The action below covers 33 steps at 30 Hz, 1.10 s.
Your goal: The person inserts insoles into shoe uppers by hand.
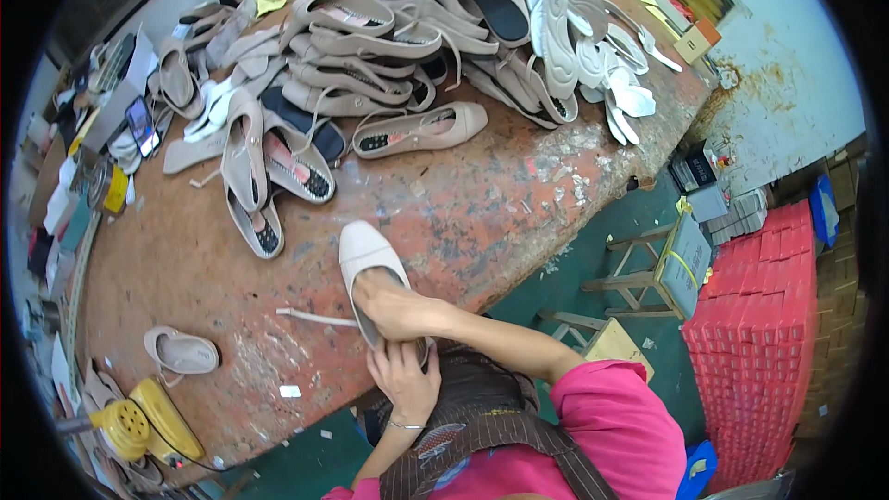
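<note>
A beige flat shoe (366,255) lies toe-away at the near edge of the worn reddish worktable (482,213). My right hand (396,308), coming from a pink sleeve, is pushed into the shoe's opening. Just below it my left hand (405,378), a thin bracelet at its wrist, grips the heel end. A pale strap (315,318) sticks out from the shoe to the left, flat on the table.
A big pile of beige shoes (370,56) fills the table's far side, with white insoles (579,28) at back right. A lone shoe (181,350) and a yellow tool (148,421) sit at near left. Wooden stools (648,268) and stacked red boxes (769,333) stand right.
</note>
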Each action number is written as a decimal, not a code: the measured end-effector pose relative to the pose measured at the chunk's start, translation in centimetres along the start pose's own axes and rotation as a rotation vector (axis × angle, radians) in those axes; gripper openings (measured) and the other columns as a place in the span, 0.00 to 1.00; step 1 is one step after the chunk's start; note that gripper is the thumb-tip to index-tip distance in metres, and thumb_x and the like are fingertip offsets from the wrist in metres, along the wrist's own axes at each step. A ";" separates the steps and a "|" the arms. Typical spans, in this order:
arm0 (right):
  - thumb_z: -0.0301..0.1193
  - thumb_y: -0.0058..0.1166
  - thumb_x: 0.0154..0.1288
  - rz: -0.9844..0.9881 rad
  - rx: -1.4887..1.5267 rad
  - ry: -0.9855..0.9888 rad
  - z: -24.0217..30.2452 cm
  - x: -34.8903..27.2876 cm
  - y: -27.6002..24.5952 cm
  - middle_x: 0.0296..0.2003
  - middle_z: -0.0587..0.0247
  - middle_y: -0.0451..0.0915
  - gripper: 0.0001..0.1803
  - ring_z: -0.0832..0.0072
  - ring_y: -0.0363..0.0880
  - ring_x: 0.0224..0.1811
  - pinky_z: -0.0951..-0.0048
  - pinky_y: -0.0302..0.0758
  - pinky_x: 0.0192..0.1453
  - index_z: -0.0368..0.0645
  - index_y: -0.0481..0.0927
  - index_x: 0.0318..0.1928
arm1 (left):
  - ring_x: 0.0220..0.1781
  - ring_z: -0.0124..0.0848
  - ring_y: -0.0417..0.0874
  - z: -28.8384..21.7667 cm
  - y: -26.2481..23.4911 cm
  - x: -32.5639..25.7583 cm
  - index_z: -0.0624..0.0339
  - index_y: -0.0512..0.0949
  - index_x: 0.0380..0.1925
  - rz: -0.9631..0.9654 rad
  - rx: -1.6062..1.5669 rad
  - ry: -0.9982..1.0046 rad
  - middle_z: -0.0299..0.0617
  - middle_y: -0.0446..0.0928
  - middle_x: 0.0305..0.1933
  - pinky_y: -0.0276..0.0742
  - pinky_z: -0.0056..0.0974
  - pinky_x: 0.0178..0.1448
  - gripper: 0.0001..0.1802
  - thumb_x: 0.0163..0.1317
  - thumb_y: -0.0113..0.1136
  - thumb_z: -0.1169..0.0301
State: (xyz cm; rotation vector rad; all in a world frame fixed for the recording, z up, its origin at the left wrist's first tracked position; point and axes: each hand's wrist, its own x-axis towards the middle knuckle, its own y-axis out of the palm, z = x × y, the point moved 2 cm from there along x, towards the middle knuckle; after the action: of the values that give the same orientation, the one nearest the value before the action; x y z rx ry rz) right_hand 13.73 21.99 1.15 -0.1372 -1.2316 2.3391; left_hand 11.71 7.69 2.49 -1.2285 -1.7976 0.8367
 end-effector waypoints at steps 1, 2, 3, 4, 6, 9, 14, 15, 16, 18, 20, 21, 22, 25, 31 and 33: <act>0.25 0.52 0.59 0.103 0.282 -0.135 1.2 -1.2 -3.3 0.42 0.46 0.83 0.15 0.55 0.83 0.47 0.59 0.78 0.52 0.27 0.81 0.43 | 0.63 0.54 0.71 0.4 0.2 1.2 0.65 0.78 0.48 -0.005 -0.002 0.008 0.56 0.75 0.56 0.65 0.51 0.66 0.23 0.51 0.68 0.69; 0.25 0.53 0.57 0.187 0.454 -0.028 0.9 -1.8 -7.5 0.41 0.46 0.84 0.16 0.57 0.84 0.46 0.61 0.79 0.51 0.30 0.82 0.45 | 0.60 0.53 0.73 1.1 0.0 2.5 0.65 0.78 0.41 0.005 -0.106 -0.031 0.55 0.76 0.53 0.67 0.51 0.64 0.17 0.50 0.66 0.72; 0.25 0.55 0.55 0.277 0.624 0.079 -0.6 -2.2 -11.9 0.41 0.46 0.85 0.18 0.60 0.85 0.45 0.62 0.80 0.50 0.34 0.83 0.48 | 0.57 0.52 0.75 1.9 -0.3 3.4 0.65 0.78 0.34 0.012 -0.208 -0.075 0.54 0.76 0.51 0.69 0.51 0.63 0.11 0.49 0.65 0.75; 0.25 0.57 0.56 -0.041 0.399 0.172 -2.9 -2.8 -15.8 0.48 0.47 0.84 0.18 0.62 0.86 0.44 0.66 0.81 0.49 0.42 0.85 0.49 | 0.54 0.51 0.77 2.8 -1.4 4.0 0.66 0.73 0.25 -0.124 -0.299 -0.041 0.53 0.77 0.49 0.72 0.51 0.60 0.05 0.47 0.60 0.80; 0.26 0.55 0.60 -0.700 -0.019 0.433 -9.1 -4.1 -23.7 0.46 0.48 0.85 0.16 0.61 0.85 0.47 0.66 0.79 0.52 0.40 0.85 0.49 | 0.56 0.54 0.77 4.0 -5.3 4.5 0.64 0.69 0.20 -0.193 -0.284 -0.095 0.53 0.77 0.49 0.71 0.52 0.61 0.08 0.45 0.61 0.79; 0.32 0.53 0.66 -1.197 -0.505 0.443 -22.7 -6.5 -34.1 0.47 0.44 0.81 0.19 0.50 0.79 0.52 0.57 0.72 0.60 0.35 0.78 0.54 | 0.54 0.54 0.77 8.8 -11.6 4.1 0.63 0.68 0.20 -0.401 -0.051 -0.161 0.59 0.76 0.53 0.70 0.51 0.61 0.09 0.46 0.60 0.81; 0.57 0.64 0.57 -0.987 -0.471 0.707 -33.6 -4.0 -38.8 0.63 0.35 0.71 0.50 0.49 0.69 0.67 0.58 0.63 0.72 0.29 0.66 0.66 | 0.56 0.56 0.76 20.0 -18.8 5.3 0.65 0.77 0.30 -0.508 0.641 -0.457 0.60 0.75 0.55 0.68 0.54 0.62 0.10 0.54 0.66 0.70; 0.54 0.67 0.55 -0.941 -0.577 0.720 -33.9 -4.0 -38.4 0.62 0.37 0.72 0.48 0.50 0.70 0.66 0.58 0.64 0.71 0.32 0.67 0.66 | 0.57 0.55 0.75 19.2 -18.8 7.1 0.65 0.78 0.35 -0.569 0.570 -0.413 0.60 0.75 0.56 0.67 0.54 0.64 0.13 0.55 0.67 0.69; 0.51 0.68 0.53 -0.913 -0.692 0.703 -33.3 -4.4 -37.8 0.62 0.39 0.72 0.46 0.50 0.71 0.65 0.58 0.66 0.70 0.35 0.68 0.66 | 0.59 0.55 0.74 17.8 -18.1 9.7 0.65 0.79 0.41 -0.629 0.499 -0.363 0.59 0.75 0.57 0.66 0.54 0.65 0.16 0.56 0.67 0.67; 0.47 0.66 0.55 -0.932 -0.707 0.734 -32.9 -6.5 -37.5 0.57 0.41 0.77 0.42 0.51 0.74 0.61 0.59 0.68 0.67 0.37 0.69 0.66 | 0.64 0.53 0.71 15.8 -14.4 15.1 0.63 0.79 0.45 -0.549 0.221 -0.240 0.57 0.73 0.60 0.65 0.53 0.67 0.19 0.57 0.68 0.64; 0.43 0.65 0.56 -0.971 -0.516 0.732 -31.7 -7.8 -36.8 0.51 0.43 0.79 0.40 0.55 0.77 0.57 0.61 0.70 0.63 0.36 0.68 0.66 | 0.67 0.53 0.68 14.6 -10.1 20.6 0.61 0.78 0.48 -0.448 0.163 -0.133 0.58 0.71 0.63 0.62 0.52 0.70 0.24 0.56 0.69 0.58; 0.40 0.64 0.57 -0.983 -0.354 0.778 -29.8 -8.0 -36.1 0.49 0.45 0.80 0.40 0.59 0.78 0.54 0.62 0.71 0.60 0.35 0.68 0.67 | 0.69 0.55 0.65 13.9 -9.1 23.2 0.61 0.78 0.49 -0.408 0.110 -0.080 0.61 0.68 0.65 0.62 0.51 0.70 0.27 0.56 0.69 0.55; 0.37 0.64 0.57 -1.001 -0.171 0.706 -28.9 -8.8 -35.1 0.48 0.48 0.80 0.40 0.62 0.78 0.52 0.64 0.72 0.57 0.35 0.67 0.68 | 0.66 0.54 0.68 15.1 -6.5 25.4 0.60 0.78 0.48 -0.473 0.158 -0.113 0.58 0.71 0.63 0.63 0.53 0.67 0.24 0.56 0.68 0.57; 0.28 0.62 0.56 -0.953 0.055 0.611 -24.2 -11.1 -30.2 0.45 0.55 0.78 0.39 0.70 0.77 0.46 0.68 0.75 0.51 0.35 0.66 0.69 | 0.58 0.53 0.75 17.1 -4.0 29.4 0.57 0.78 0.45 -0.456 0.050 -0.296 0.53 0.77 0.54 0.68 0.56 0.59 0.18 0.58 0.65 0.61; 0.23 0.62 0.48 -0.606 -0.239 0.719 -12.2 -11.9 -15.0 0.47 0.43 0.79 0.32 0.50 0.76 0.53 0.56 0.73 0.59 0.33 0.73 0.58 | 0.43 0.53 0.82 12.6 -7.3 21.0 0.60 0.77 0.41 -0.399 -0.264 -0.206 0.52 0.81 0.37 0.74 0.53 0.44 0.11 0.58 0.61 0.71; 0.24 0.63 0.47 -0.346 -0.373 0.748 -11.5 -11.4 -12.8 0.44 0.37 0.79 0.24 0.42 0.72 0.55 0.52 0.70 0.61 0.34 0.76 0.49 | 0.53 0.49 0.80 10.1 -8.6 13.9 0.60 0.79 0.39 -0.308 -0.215 -0.114 0.47 0.81 0.47 0.75 0.51 0.51 0.10 0.56 0.62 0.73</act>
State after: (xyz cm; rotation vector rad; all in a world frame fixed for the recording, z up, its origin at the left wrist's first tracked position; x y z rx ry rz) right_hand 32.04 31.36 3.03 -0.7764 -1.1519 1.5129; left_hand -3.95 17.27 8.33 -1.0120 -2.1469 0.5583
